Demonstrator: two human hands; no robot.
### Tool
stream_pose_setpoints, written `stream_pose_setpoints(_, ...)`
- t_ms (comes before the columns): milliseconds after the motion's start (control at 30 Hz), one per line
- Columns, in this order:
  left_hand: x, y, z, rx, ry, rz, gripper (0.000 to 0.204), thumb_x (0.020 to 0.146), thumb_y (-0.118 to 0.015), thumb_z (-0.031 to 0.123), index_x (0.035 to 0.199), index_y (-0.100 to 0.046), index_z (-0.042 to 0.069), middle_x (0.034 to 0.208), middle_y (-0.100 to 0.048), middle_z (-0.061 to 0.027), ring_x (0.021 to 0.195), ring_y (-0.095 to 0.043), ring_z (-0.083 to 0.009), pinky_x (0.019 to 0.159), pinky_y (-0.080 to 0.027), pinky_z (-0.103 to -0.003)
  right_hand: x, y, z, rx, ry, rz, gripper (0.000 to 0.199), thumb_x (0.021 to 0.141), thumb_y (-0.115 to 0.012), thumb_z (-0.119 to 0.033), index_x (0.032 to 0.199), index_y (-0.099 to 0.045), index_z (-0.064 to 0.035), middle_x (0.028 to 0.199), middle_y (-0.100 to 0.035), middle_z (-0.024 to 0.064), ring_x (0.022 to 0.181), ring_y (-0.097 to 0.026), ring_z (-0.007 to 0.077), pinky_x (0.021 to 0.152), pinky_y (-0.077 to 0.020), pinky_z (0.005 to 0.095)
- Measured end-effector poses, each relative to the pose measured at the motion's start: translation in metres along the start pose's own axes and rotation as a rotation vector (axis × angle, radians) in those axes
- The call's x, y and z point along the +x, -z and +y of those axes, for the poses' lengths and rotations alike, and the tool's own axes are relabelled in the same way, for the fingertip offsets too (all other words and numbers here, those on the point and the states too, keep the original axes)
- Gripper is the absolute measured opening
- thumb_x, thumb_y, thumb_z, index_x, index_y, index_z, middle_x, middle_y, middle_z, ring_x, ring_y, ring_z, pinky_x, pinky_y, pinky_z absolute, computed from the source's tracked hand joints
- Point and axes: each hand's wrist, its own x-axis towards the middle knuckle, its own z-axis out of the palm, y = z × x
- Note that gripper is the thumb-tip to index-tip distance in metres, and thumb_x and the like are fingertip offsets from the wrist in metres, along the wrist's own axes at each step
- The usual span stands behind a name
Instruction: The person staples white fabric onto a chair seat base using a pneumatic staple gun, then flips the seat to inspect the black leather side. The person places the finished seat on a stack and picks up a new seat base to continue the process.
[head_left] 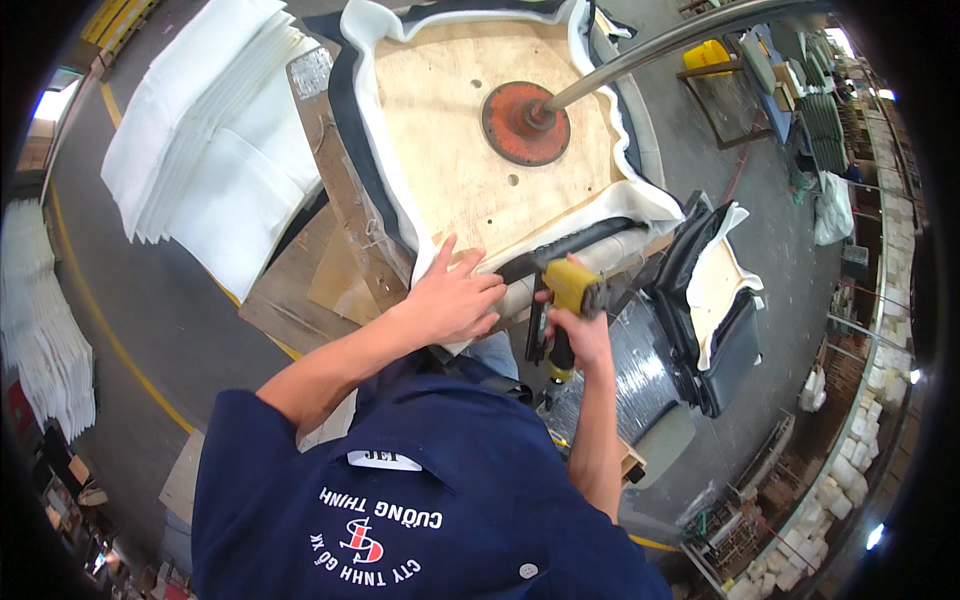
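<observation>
A wooden seat panel [420,85] lies underside up, with white padding [395,190] and a dark cover folded around its edge. At the panel's near left corner, my left hand [452,300] is closed over the padded edge, fingers curled onto the padding. My right hand [585,335] is wrapped round the grip of a yellow and black staple gun [573,287]. The gun's nose points left, close to the panel's near edge and just right of my left hand. An orange-red round pad [527,123] on a metal rod [640,58] rests against the panel's middle.
White padding sheets [215,130] are stacked at the left. To the right, black upholstered pieces [710,300] lie on a plastic-wrapped surface [640,365]. A wooden board edge [345,170] runs beside the panel. Farther right stands a metal frame [725,95] with a yellow container.
</observation>
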Motion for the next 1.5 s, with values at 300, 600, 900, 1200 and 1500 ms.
stream_pose_setpoints(300,-0.026,-0.030,-0.003,0.055,0.238,0.648,0.045,0.091,-0.059,0.019,0.134,-0.064,0.010,0.140,-0.059,-0.0104,0.144,-0.041,-0.0398,0.123,-0.022,-0.060,-0.016,0.066,0.083,0.011,0.249,-0.009,0.087,0.079,-0.061,0.010,0.159,-0.038,-0.0159,0.111,-0.072,0.0093,0.067,-0.062,0.0115,0.062,-0.0531,0.0269)
stream_pose_setpoints(600,0.069,-0.069,0.054,0.085,0.409,0.653,0.043,0.098,-0.045,0.032,0.129,-0.066,0.012,0.139,-0.055,-0.0139,0.147,-0.035,-0.0421,0.122,-0.013,-0.063,-0.005,0.126,0.048,-0.314,0.432,0.031,0.086,0.077,-0.072,0.003,0.158,-0.043,-0.0093,0.136,-0.064,0.0095,0.120,-0.061,0.0196,0.107,-0.0454,0.0327)
stream_pose_setpoints(900,0.065,-0.021,0.052,0.059,0.060,0.235,0.062,0.094,-0.055,0.054,0.137,-0.062,0.009,0.114,-0.065,-0.0099,0.128,-0.050,-0.0299,0.118,-0.016,-0.063,-0.039,0.142,0.077,0.010,0.393,0.265,0.086,0.076,-0.072,0.002,0.157,-0.045,-0.0124,0.133,-0.066,0.0103,0.122,-0.061,0.0191,0.107,-0.0459,0.0327)
stream_pose_setpoints(1200,0.097,0.014,0.008,0.159,-0.249,-0.029,0.025,0.090,-0.072,0.028,0.107,-0.065,0.011,0.098,-0.063,-0.0080,0.094,-0.064,-0.0279,0.077,-0.048,-0.043,-0.106,0.072,0.110,0.396,0.260,0.529,0.087,0.079,-0.071,0.010,0.158,-0.039,-0.0067,0.129,-0.066,0.0131,0.099,-0.072,0.0213,0.090,-0.0596,0.0361)
stream_pose_setpoints(1500,0.123,-0.010,0.025,0.154,-0.078,0.011,0.025,0.090,-0.070,0.027,0.098,-0.061,0.006,0.094,-0.063,-0.0121,0.088,-0.064,-0.0319,0.075,-0.048,-0.044,-0.066,0.012,0.081,-0.012,0.367,0.476,0.084,0.081,-0.070,0.009,0.158,-0.042,-0.0108,0.126,-0.068,0.0126,0.105,-0.072,0.0204,0.090,-0.0564,0.0321)
